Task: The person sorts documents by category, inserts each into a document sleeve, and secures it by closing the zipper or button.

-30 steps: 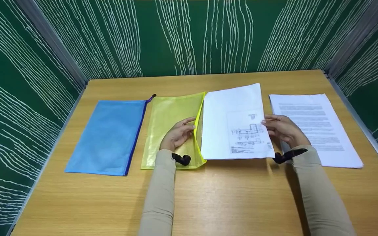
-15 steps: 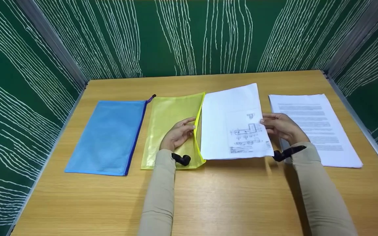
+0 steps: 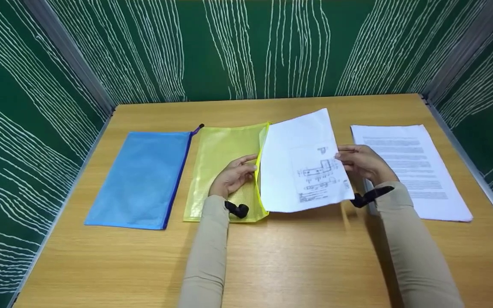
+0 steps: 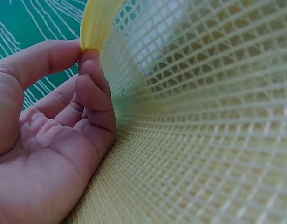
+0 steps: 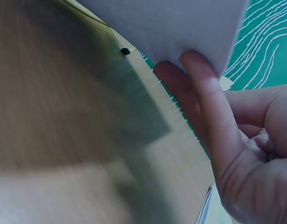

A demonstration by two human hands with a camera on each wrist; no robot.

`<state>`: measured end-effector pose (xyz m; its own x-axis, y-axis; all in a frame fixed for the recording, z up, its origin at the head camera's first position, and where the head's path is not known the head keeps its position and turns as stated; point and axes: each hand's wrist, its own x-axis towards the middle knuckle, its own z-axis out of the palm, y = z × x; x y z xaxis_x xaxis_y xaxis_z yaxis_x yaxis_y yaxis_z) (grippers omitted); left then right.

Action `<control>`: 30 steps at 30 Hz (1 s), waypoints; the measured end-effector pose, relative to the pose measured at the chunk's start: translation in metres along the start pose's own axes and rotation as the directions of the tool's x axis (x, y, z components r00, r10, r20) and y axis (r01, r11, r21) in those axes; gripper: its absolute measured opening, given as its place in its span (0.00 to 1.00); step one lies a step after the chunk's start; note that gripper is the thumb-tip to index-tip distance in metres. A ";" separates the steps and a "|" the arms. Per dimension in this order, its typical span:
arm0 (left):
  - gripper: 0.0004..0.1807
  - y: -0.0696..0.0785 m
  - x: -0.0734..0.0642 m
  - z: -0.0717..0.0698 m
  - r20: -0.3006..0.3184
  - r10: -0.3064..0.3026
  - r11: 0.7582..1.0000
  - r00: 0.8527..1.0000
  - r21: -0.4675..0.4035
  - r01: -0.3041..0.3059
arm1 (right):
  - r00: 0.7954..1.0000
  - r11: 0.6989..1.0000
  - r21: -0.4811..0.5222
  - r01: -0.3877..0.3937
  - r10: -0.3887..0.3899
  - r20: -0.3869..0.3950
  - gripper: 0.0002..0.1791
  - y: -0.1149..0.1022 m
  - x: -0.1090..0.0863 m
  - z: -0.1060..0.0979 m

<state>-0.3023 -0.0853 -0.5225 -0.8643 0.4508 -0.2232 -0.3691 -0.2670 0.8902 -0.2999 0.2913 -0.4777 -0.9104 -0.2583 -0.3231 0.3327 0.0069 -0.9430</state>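
Observation:
A yellow mesh zipper pouch [image 3: 225, 145] lies mid-table with its mouth facing right. My left hand [image 3: 236, 177] pinches the yellow edge [image 4: 94, 25] of that mouth between thumb and fingers, lifting it. White paper [image 3: 289, 145] printed with a line drawing slants up from the mouth, its left edge at or just inside the opening; how deep it sits I cannot tell. At the paper's right edge, my right hand [image 3: 368, 164] grips it, with fingers beneath in the right wrist view [image 5: 204, 88]. Whether it is one sheet or several is unclear.
A blue zipper pouch [image 3: 139, 179] with a purple edge lies on the left of the wooden table [image 3: 298, 265]. On the right, partly behind my right hand, rests a stack of printed paper [image 3: 426, 184]. Green panels [image 3: 263, 51] with white lines enclose the back and sides.
My right hand has shifted slightly left with the paper, which moves closer into the pouch mouth and tilts a little more. My left hand stays nearly still on the pouch edge.

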 end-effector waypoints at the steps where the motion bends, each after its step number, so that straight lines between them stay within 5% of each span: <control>1: 0.29 0.001 0.000 0.000 0.006 -0.004 1.000 1.000 0.012 0.004 | 1.000 1.000 0.010 0.000 0.000 -0.004 0.34 -0.001 0.000 0.000; 11: 0.29 0.003 0.002 0.005 -0.020 -0.032 0.993 0.999 0.117 0.035 | 1.000 0.999 0.041 -0.026 0.026 0.000 0.33 -0.008 0.001 0.001; 30: 0.28 0.004 -0.001 0.010 -0.035 -0.027 0.988 0.999 0.149 0.032 | 1.000 1.000 -0.002 -0.005 0.005 0.029 0.33 0.000 0.008 0.012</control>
<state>-0.2996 -0.0778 -0.5149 -0.8654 0.4277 -0.2613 -0.3417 -0.1221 0.9318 -0.3038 0.2774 -0.4795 -0.9012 -0.2865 -0.3252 0.3367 0.0098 -0.9416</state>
